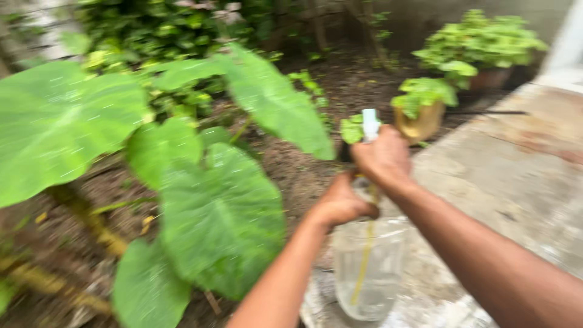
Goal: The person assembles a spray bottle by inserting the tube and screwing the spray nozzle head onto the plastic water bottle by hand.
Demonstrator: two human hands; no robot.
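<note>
Gripping a clear spray bottle (pixel 367 267) w/ both hands, held in front of the body over the edge of the concrete slab (pixel 516 176), next to the garden bed. Left hand (pixel 341 203) is wrapping the bottle's neck/shoulder, fingers clenched around it. Right hand (pixel 384 159) is closing over the white sprayer head (pixel 370 123), grasping it from above; can't tell if a finger is on the trigger, frame is motion-blurred.

Risks (judgement): bottle is hanging unsupported below the hands, so if the head is loosening on its thread the body could be dropping onto the slab or spilling. Grip on wet plastic may be slipping. Nozzle direction is unclear, so any spray could be missing the big green leaves (pixel 218 212) on the left, or hitting the sleeve-less forearms.

Orientation: long axis is running near vertical, slightly tilted, base pointing down toward the viewer, sprayer head pointing up and away. Yellowish dip tube (pixel 364 261) inside is following the same axis. Potted plants (pixel 422 106) are sitting well apart, beyond the hands.
</note>
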